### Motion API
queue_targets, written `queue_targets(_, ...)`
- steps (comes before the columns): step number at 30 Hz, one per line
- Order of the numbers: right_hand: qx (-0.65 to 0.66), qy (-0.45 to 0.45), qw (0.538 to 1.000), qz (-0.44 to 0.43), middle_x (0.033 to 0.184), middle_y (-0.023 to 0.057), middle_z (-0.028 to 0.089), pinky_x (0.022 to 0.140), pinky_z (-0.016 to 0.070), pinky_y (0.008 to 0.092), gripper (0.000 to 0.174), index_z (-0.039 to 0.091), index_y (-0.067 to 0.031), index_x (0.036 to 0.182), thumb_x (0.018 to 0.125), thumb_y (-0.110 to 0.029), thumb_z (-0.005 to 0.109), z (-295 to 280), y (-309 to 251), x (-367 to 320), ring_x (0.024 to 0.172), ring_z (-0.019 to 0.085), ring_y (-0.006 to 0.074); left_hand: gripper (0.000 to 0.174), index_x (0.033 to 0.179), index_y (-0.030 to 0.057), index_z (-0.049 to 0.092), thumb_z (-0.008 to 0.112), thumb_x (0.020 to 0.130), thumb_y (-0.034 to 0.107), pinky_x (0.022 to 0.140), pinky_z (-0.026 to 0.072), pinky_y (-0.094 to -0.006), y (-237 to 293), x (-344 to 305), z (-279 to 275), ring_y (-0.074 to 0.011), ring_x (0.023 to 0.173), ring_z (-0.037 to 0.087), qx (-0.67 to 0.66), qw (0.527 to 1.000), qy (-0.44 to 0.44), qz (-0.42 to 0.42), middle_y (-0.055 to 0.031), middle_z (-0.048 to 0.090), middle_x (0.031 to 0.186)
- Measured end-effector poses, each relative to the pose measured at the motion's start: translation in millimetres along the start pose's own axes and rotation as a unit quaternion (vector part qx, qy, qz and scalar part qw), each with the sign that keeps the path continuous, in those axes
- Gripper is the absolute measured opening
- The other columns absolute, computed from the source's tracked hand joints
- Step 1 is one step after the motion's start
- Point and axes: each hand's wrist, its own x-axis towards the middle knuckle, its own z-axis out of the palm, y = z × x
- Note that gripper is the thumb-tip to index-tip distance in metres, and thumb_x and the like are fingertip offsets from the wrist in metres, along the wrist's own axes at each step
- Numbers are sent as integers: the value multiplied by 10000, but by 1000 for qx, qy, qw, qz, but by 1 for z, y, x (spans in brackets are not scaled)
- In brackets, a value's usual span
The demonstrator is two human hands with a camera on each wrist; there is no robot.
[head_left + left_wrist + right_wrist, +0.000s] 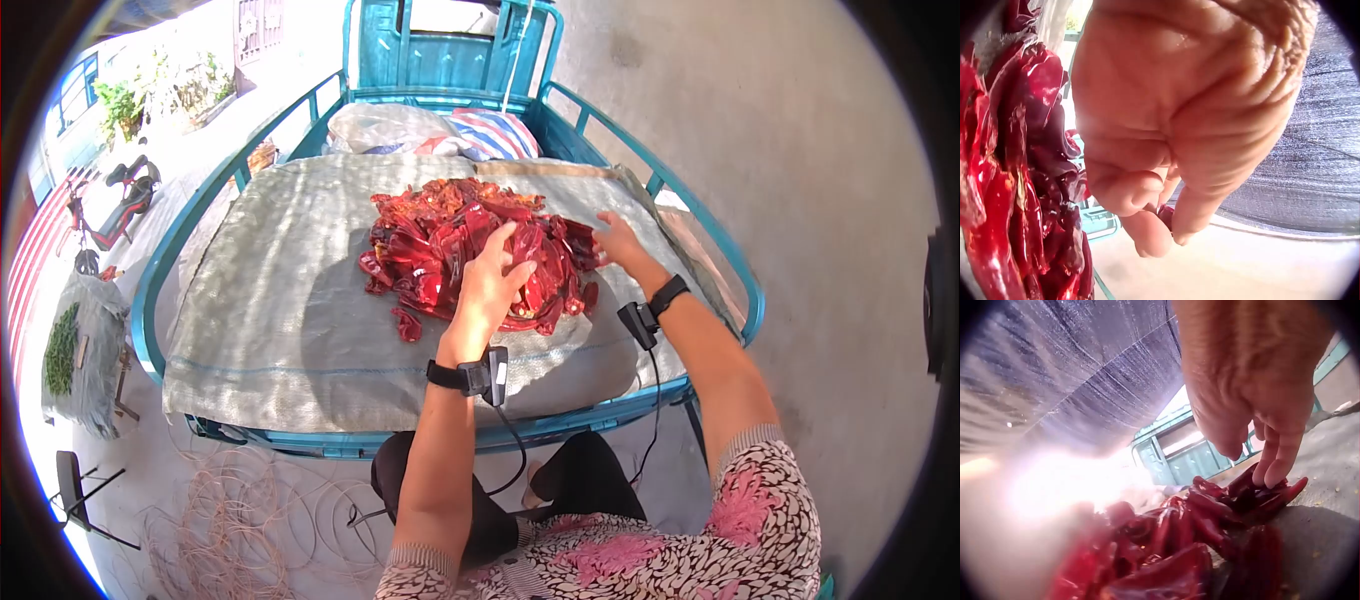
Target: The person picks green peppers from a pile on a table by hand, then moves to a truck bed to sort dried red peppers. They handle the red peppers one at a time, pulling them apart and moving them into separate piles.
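Glossy peppers [435, 262], matt woven sheet [265, 290]

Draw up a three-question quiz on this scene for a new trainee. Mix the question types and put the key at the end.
1. True or false: the cart is painted yellow.
2. Multiple choice. In the head view, where is the striped bag relative to the red peppers?
a) On top of them
b) Beyond them
c) Nearer the camera than they are
3. Short answer. In the head view, which hand is at the right-hand edge of the red peppers?

Key
1. False; it is blue-green.
2. b
3. The right hand.
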Motion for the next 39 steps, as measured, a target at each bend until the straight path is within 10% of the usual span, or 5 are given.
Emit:
queue_targets(5,-147,28,988,-36,1277,181,579,529,599,382,620,363,-74,1515,931,-112,569,29,41,41,777,700,233,618,1451,20,467,739,899,79,558,486,-254,-3,-2,-11,-86,634,556,1,999,39,5,-33,623,872)
queue_targets(9,-148,70,981,-104,1238,210,638,612,573,384,424,593,-25,1313,900,-122,595,37,75,54,738,718,309,625,1471,49,446,728,914,59,508,435,-214,-5,-5,-13,-66,635,562,-36,999,33,-15,-11,609,871)
queue_targets(18,23,130,989,61,1014,66,698,557,524,325,315,662,-82,1227,927,-130,582,16,31,-8,631,663,154,599,1483,68,445,660,933,-31,520,440,-205,-13,-1,-14,-54,632,545,-83,991,83,56,-27,634,922)
queue_targets(30,63,-22,997,-31,869,19,694,593,495,300,268,708,-113,1138,891,-192,643,26,35,-4,614,623,147,433,1298,19,623,692,871,15,764,546,-314,-17,0,-5,-186,756,662,107,985,77,113,-149,591,1292)
queue_targets(39,-68,-37,995,-57,819,52,703,554,517,335,187,712,-87,948,779,-162,684,-23,48,-9,599,672,157,268,1211,-34,638,622,955,42,678,533,-257,-20,-6,-6,-138,807,701,122,990,39,59,-108,619,1144)
